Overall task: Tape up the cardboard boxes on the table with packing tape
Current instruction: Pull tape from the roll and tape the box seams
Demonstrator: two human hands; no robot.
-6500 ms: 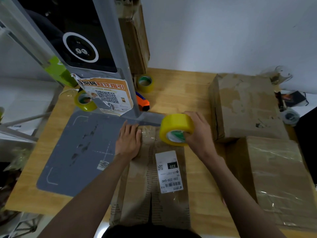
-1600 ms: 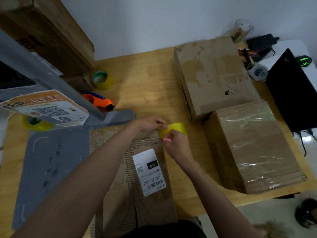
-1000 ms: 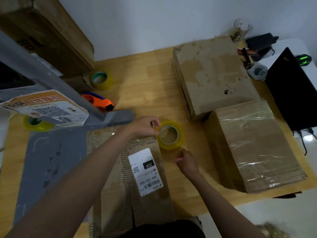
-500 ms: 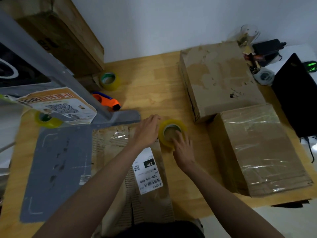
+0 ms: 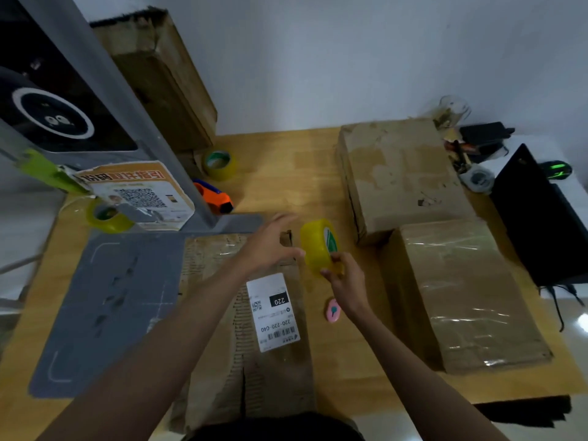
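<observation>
I'm working the box (image 5: 245, 316) lying centred on the table (image 5: 286, 173); my left hand (image 5: 270, 246) is hovering spread above it, steadying, while my right hand (image 5: 345, 278) is pinching the tape (image 5: 318, 246) beside it.

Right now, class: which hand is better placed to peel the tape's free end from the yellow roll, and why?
The left hand: it hovers open beside the yellow tape roll, holding nothing. The right hand already grips the roll from below, so it steadies it.
</observation>
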